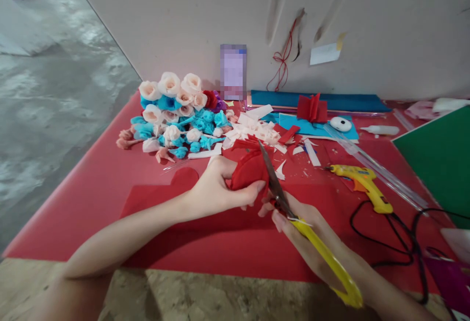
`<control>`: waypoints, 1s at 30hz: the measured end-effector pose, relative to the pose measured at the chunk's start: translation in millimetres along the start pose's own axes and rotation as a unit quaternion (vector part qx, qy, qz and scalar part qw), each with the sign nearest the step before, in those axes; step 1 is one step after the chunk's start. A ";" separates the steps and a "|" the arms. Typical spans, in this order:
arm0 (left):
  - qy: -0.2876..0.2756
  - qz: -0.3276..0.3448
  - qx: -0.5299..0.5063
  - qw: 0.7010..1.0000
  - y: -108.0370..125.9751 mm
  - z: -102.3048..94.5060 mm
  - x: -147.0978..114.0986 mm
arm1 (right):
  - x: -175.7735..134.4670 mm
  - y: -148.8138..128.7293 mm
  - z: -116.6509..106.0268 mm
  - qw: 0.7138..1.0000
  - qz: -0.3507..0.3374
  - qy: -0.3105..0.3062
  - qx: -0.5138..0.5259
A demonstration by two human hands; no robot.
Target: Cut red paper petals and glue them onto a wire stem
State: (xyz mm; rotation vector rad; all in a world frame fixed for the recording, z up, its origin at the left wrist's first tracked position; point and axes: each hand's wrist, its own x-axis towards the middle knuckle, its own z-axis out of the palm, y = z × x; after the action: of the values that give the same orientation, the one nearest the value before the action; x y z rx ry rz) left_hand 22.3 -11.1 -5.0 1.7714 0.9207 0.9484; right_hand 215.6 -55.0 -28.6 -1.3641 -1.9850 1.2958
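My left hand (pixel 216 186) is closed around a rounded, layered piece of red crepe paper (pixel 248 170), with the thumb pressing on its near edge. In my right hand (pixel 306 220) are scissors with a yellow handle (pixel 325 255). Their dark blades point up and away, right beside the paper's right edge; whether they are cutting into it I cannot tell. Thin red strips show just beyond the held piece. Below both hands lies a red sheet (pixel 205 220), and a rounded red piece (pixel 184 178) rests left of my left wrist.
Paper flowers (pixel 172 120) in cream, blue and pink are heaped at the back left, beside pale paper scraps (pixel 253 127). A phone (pixel 233 71) leans on the wall. To the right are a yellow glue gun (pixel 362 181), its black cord, clear sticks and a green board (pixel 436 159).
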 end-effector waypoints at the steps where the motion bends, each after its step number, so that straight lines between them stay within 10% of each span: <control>1: 0.000 -0.001 -0.003 1.000 0.2 0.1 0.1 | -0.3 -0.7 -0.7 1.000 -0.007 -0.003 0.005; 30: -0.056 -0.104 -0.225 0.967 7.1 4.4 -5.9 | -10.7 -2.7 16.3 0.984 0.015 0.024 0.177</control>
State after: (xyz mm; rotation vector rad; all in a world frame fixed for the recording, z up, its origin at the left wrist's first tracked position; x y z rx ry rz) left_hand 25.0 -20.2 -1.0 1.3012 0.7320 0.8341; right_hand 206.9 -72.2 -32.5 -1.2413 -1.6110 1.5264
